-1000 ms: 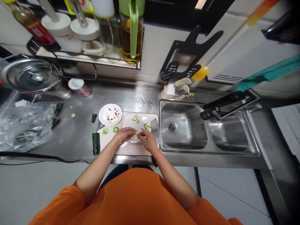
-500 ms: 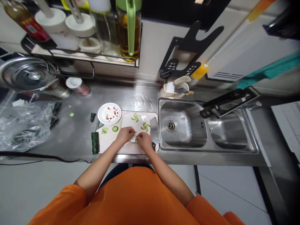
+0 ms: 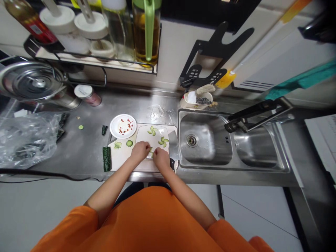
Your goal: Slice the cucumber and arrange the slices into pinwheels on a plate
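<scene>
My left hand [image 3: 140,151] is closed in a pinch over a white square plate [image 3: 143,134], its fingertips at a thin cucumber slice [image 3: 151,152]. From the other side my right hand [image 3: 161,159] pinches at the same slice, and the fingers partly hide it. Fanned cucumber slices [image 3: 152,131] lie near the plate's far edge, and another cucumber fan [image 3: 163,141] is by its right side. Beneath the plate is a cutting board [image 3: 122,161] bearing a round pile of cucumber slices [image 3: 129,143] and some loose cucumber slices [image 3: 117,145]. A cleaver [image 3: 173,143] lies along the board's right side.
A small white plate [image 3: 115,134] with red bits touches the board's far left corner. A cucumber piece [image 3: 106,159] lies at the board's left edge. To the right is a double sink [image 3: 207,140]; a plastic bag [image 3: 28,140] and a lidded pot [image 3: 34,84] stand left.
Both hands stay over the square plate, with the fingertips shifting slightly around the cucumber slice. The whole view has moved a little; the other things remain in place.
</scene>
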Demonstrator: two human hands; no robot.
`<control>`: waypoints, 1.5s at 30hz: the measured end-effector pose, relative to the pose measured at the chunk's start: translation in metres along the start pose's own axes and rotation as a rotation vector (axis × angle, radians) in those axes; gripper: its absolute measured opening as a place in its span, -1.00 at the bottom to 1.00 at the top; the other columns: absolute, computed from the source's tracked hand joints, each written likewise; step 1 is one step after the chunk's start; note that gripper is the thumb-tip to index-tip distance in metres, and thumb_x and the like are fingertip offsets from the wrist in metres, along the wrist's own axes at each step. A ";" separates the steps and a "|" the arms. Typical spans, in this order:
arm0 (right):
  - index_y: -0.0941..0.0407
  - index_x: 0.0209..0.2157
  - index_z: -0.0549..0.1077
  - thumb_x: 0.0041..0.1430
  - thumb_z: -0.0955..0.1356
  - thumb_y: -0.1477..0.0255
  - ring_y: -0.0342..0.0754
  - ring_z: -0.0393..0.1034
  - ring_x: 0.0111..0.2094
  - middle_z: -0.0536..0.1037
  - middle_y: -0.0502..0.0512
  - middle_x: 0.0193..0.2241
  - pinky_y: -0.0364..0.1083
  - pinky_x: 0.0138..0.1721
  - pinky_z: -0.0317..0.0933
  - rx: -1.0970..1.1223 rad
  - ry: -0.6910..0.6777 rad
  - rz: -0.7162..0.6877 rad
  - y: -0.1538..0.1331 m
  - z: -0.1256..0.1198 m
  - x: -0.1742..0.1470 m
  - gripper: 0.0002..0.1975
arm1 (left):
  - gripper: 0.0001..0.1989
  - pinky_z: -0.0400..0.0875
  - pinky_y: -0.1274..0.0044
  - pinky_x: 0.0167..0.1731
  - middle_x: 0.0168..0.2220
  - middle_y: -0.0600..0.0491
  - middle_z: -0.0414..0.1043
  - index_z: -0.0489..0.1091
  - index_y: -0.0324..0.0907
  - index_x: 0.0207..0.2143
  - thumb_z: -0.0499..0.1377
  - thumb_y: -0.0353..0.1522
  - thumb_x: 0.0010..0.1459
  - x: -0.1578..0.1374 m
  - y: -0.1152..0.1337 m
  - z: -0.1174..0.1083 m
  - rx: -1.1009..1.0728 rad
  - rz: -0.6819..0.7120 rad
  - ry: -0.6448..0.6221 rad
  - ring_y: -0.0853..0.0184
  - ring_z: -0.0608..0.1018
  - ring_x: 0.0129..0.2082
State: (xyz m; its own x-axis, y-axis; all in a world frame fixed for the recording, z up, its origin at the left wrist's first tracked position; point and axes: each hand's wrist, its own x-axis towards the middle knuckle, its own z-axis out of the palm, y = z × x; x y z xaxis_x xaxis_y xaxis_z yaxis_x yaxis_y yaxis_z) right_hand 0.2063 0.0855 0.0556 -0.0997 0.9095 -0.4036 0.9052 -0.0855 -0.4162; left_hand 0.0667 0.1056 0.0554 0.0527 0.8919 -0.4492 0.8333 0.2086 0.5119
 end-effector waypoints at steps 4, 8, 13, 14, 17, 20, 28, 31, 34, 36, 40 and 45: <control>0.14 -0.27 0.41 0.18 0.25 0.52 -0.03 0.27 -0.32 0.44 0.13 -0.35 -0.13 -0.32 0.06 -0.073 0.042 -0.136 0.006 -0.001 -0.008 -0.88 | -0.86 0.27 0.49 -0.29 -0.36 -0.05 0.45 0.45 -0.18 -0.41 0.09 -0.38 0.05 0.000 0.000 0.001 0.078 0.045 0.031 0.24 0.45 -0.31; 0.16 -0.21 0.44 0.21 0.23 0.54 0.03 0.19 -0.20 0.44 0.17 -0.21 -0.07 -0.18 0.07 -0.152 0.070 -0.395 0.017 -0.001 -0.024 -0.81 | -0.85 0.27 0.49 -0.23 -0.33 -0.07 0.44 0.46 -0.20 -0.35 0.10 -0.40 0.06 0.000 -0.003 0.003 0.102 0.100 0.048 0.23 0.45 -0.26; 0.11 -0.05 0.42 0.22 0.24 0.51 0.08 0.12 -0.11 0.39 0.19 -0.04 -0.02 -0.22 0.10 -0.202 0.056 -0.478 0.020 0.002 -0.040 -0.72 | -0.82 0.27 0.49 -0.17 -0.31 -0.05 0.45 0.47 -0.19 -0.29 0.09 -0.41 0.08 0.000 -0.005 0.005 0.070 0.136 0.030 0.24 0.45 -0.23; 0.10 -0.04 0.42 0.22 0.24 0.50 0.09 0.12 -0.11 0.39 0.19 -0.04 -0.02 -0.23 0.10 -0.211 0.053 -0.470 0.020 0.002 -0.041 -0.71 | -0.82 0.27 0.49 -0.16 -0.31 -0.05 0.46 0.47 -0.19 -0.30 0.09 -0.41 0.08 0.000 -0.005 0.005 0.067 0.138 0.025 0.24 0.45 -0.23; 0.11 -0.03 0.42 0.23 0.23 0.49 0.10 0.12 -0.11 0.40 0.19 -0.04 0.00 -0.25 0.10 -0.228 0.047 -0.455 0.018 0.004 -0.042 -0.71 | -0.82 0.27 0.48 -0.17 -0.35 -0.06 0.47 0.48 -0.19 -0.34 0.08 -0.42 0.07 0.000 -0.004 0.004 0.058 0.144 0.025 0.23 0.46 -0.26; 0.11 -0.03 0.42 0.23 0.23 0.48 0.10 0.12 -0.11 0.41 0.19 -0.05 0.00 -0.25 0.10 -0.227 0.045 -0.457 0.018 0.005 -0.041 -0.70 | -0.81 0.28 0.47 -0.18 -0.36 -0.06 0.48 0.49 -0.19 -0.35 0.07 -0.43 0.06 -0.001 -0.003 0.003 0.054 0.143 0.025 0.22 0.47 -0.27; 0.09 -0.05 0.43 0.22 0.24 0.48 0.10 0.12 -0.10 0.41 0.19 -0.06 -0.01 -0.23 0.09 -0.233 0.045 -0.456 0.018 0.004 -0.041 -0.72 | -0.78 0.29 0.48 -0.16 -0.32 -0.06 0.51 0.50 -0.19 -0.31 0.07 -0.43 0.05 -0.002 -0.001 0.002 0.051 0.116 0.018 0.23 0.48 -0.24; 0.09 -0.07 0.43 0.22 0.24 0.49 0.10 0.12 -0.10 0.42 0.18 -0.07 0.00 -0.23 0.09 -0.236 0.047 -0.466 0.017 0.001 -0.040 -0.73 | -0.79 0.29 0.48 -0.17 -0.33 -0.07 0.51 0.50 -0.20 -0.32 0.07 -0.43 0.05 -0.003 0.000 0.001 0.059 0.110 0.018 0.23 0.48 -0.25; 0.08 -0.08 0.44 0.21 0.24 0.50 0.10 0.12 -0.09 0.42 0.18 -0.08 -0.01 -0.22 0.08 -0.228 0.051 -0.471 0.016 0.000 -0.040 -0.74 | -0.79 0.29 0.48 -0.18 -0.34 -0.07 0.50 0.50 -0.20 -0.33 0.07 -0.41 0.05 -0.004 0.001 0.000 0.053 0.102 0.012 0.24 0.48 -0.26; 0.08 -0.08 0.44 0.21 0.25 0.49 0.09 0.12 -0.08 0.42 0.17 -0.08 -0.01 -0.21 0.09 -0.218 0.057 -0.478 0.017 -0.001 -0.040 -0.74 | -0.80 0.29 0.49 -0.19 -0.35 -0.06 0.50 0.50 -0.20 -0.34 0.08 -0.40 0.06 -0.004 0.002 0.000 0.042 0.096 0.013 0.24 0.48 -0.27; 0.07 -0.06 0.43 0.21 0.25 0.47 0.10 0.11 -0.08 0.42 0.16 -0.07 -0.01 -0.20 0.09 -0.202 0.078 -0.483 0.022 0.001 -0.039 -0.73 | -0.81 0.29 0.50 -0.22 -0.37 -0.04 0.50 0.50 -0.19 -0.35 0.09 -0.37 0.07 -0.007 -0.002 -0.008 -0.010 0.078 0.081 0.23 0.48 -0.28; 0.06 -0.06 0.44 0.22 0.24 0.46 0.10 0.11 -0.07 0.42 0.16 -0.06 0.00 -0.16 0.09 -0.172 0.111 -0.446 0.026 -0.002 -0.037 -0.72 | -0.78 0.29 0.50 -0.17 -0.24 -0.01 0.51 0.49 -0.16 -0.27 0.08 -0.35 0.09 -0.020 -0.030 -0.034 -0.069 -0.150 0.336 0.23 0.48 -0.22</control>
State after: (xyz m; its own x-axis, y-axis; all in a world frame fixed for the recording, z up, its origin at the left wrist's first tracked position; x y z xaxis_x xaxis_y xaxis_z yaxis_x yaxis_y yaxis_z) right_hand 0.2345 0.0508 0.0609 -0.4571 0.8809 -0.1230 0.8404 0.3825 -0.3840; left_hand 0.0218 0.0952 0.0741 -0.2606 0.9289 -0.2632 0.7784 0.3634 0.5118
